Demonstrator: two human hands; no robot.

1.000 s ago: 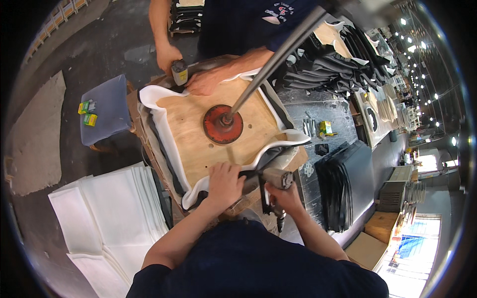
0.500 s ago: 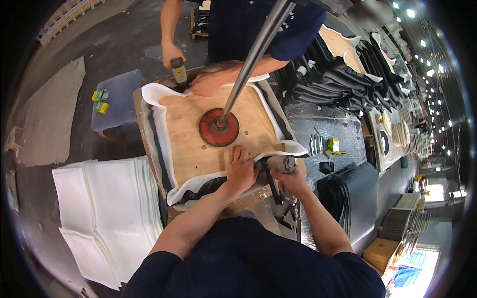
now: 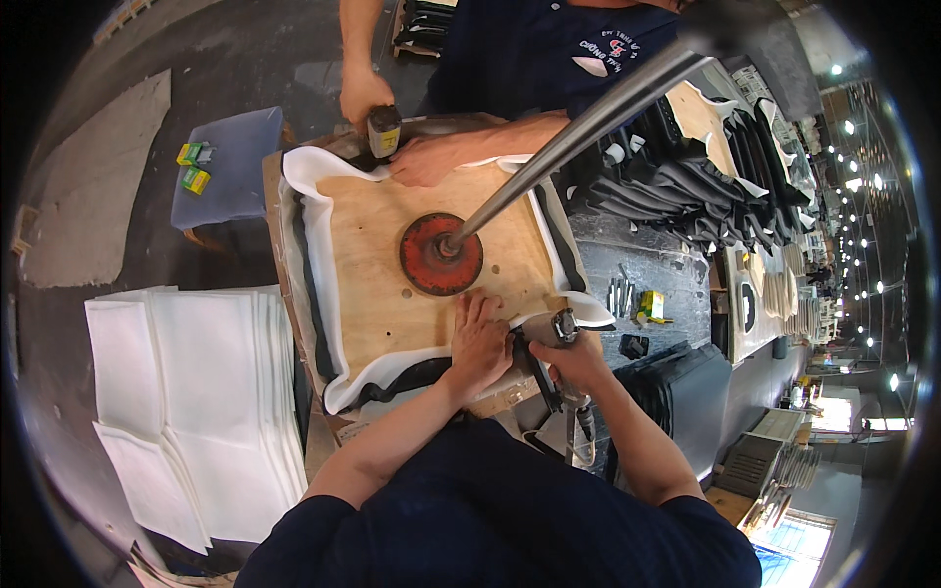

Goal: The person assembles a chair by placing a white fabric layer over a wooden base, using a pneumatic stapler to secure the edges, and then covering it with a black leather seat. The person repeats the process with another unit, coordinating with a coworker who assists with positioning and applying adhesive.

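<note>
Left hand point(image 3: 478, 343) flat, fingers spread, pressing white fabric point(image 3: 323, 294) onto the smooth plywood panel point(image 3: 392, 265)'s near edge. Right hand point(image 3: 578, 361) wrapped around a metal stapler point(image 3: 549, 338), long axis running down toward the person, nose at that edge.

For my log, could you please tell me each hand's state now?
Left hand: open, flat on the board.
Right hand: closed on the stapler.

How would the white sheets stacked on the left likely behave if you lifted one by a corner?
The white sheets look thin and lie flat in overlapping layers, so one would probably droop, feel light, and perhaps slide off its neighbours.
</note>
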